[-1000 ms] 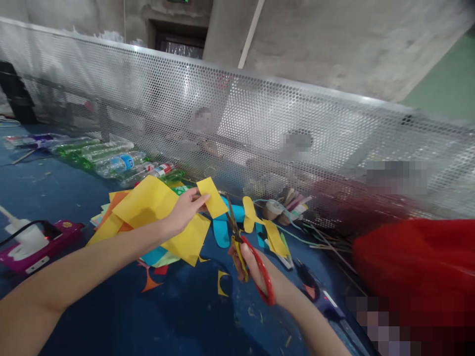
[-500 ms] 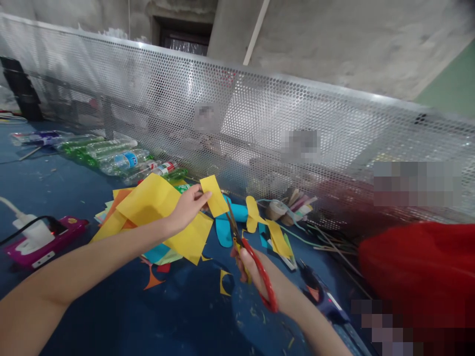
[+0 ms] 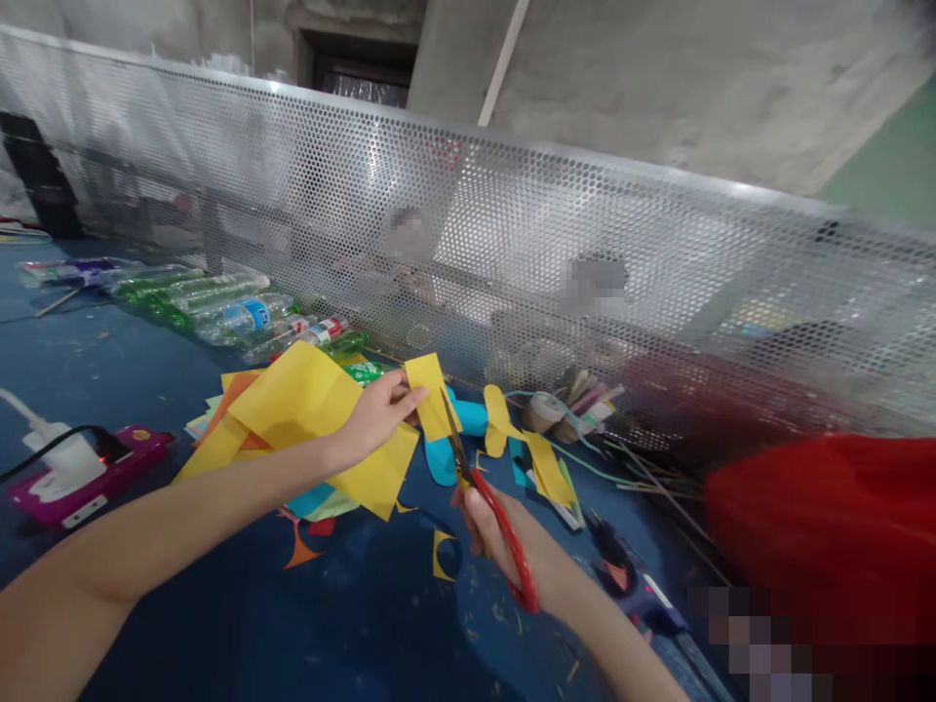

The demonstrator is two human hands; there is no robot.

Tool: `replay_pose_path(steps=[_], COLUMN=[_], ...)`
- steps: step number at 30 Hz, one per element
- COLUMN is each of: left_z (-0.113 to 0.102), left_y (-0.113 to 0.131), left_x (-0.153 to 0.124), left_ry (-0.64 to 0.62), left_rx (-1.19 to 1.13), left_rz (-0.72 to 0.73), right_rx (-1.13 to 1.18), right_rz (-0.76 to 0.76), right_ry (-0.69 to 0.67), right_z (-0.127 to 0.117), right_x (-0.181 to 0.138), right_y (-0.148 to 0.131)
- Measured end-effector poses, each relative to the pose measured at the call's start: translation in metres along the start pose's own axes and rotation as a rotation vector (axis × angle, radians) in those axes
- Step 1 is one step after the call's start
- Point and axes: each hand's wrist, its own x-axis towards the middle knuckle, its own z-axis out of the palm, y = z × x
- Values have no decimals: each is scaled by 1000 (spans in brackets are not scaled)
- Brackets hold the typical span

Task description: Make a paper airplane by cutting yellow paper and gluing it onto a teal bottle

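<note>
My left hand (image 3: pixel 376 417) pinches a small piece of yellow paper (image 3: pixel 431 390) and holds it up above the blue table (image 3: pixel 219 624). My right hand (image 3: pixel 512 546) grips red-handled scissors (image 3: pixel 487 497), fingers through the loops. The blades point up and touch the right edge of the yellow piece. Under my left hand lies a pile of yellow and orange paper sheets (image 3: pixel 292 405). Blue and yellow cut shapes (image 3: pixel 504 429) lie just beyond the scissors.
Several plastic bottles (image 3: pixel 219 307) lie along a perforated metal screen (image 3: pixel 512 244) at the back. A pink power strip (image 3: pixel 80 468) with a plug sits at the left. A glue gun (image 3: pixel 636 585), tape rolls (image 3: pixel 548 409), sticks and red cloth (image 3: pixel 826 546) are at the right.
The scissors have moved up and left until their blades meet the yellow piece. My left hand has shifted slightly right, still holding the paper.
</note>
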Motion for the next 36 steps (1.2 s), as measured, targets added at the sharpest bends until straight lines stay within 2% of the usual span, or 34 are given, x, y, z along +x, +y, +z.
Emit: replay_pose_path(steps=[22, 36], left_z=[0, 0], left_y=[1, 4], left_x=[-1, -1], left_ry=[-22, -11], left_rx=[-4, -14], left_rz=[0, -41], right_rx=[-31, -117], right_rz=[-11, 27], right_ry=[24, 117], right_z=[0, 5], right_x=[2, 6], right_y=[2, 1])
